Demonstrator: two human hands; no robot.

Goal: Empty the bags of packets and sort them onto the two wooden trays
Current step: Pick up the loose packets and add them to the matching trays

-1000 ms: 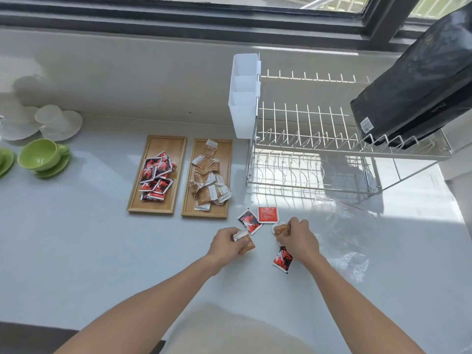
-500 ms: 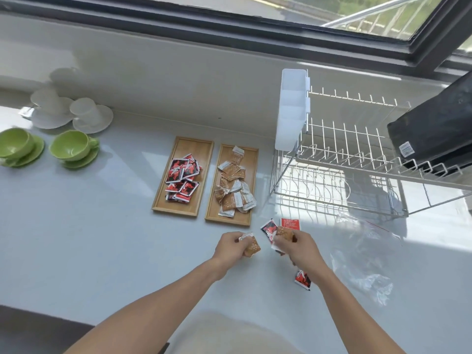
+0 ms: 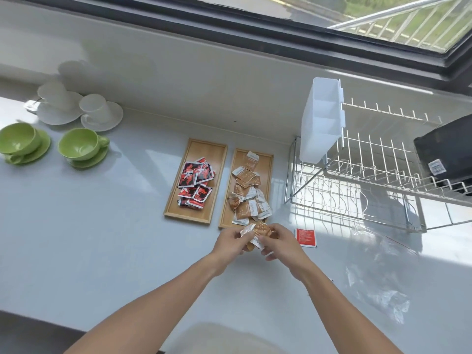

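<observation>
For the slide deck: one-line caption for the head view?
Both hands gather tan packets beside the right wooden tray.

We see both our forearms bare to the elbow, no sleeves, watches or rings. Our left hand [image 3: 229,242] and right hand [image 3: 281,245] are ungloved. At six o'clock, a pale beige garment [image 3: 229,339] shows.

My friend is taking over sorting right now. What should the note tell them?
Left hand and right hand: together holding orange packets just in front of the right tray.
Left tray has the red packets; right tray has a pile of orange ones.
Left to do: drop the held packets on the right tray, move the red packet from the counter to the left tray.
Empty bag lies on the right.
</observation>
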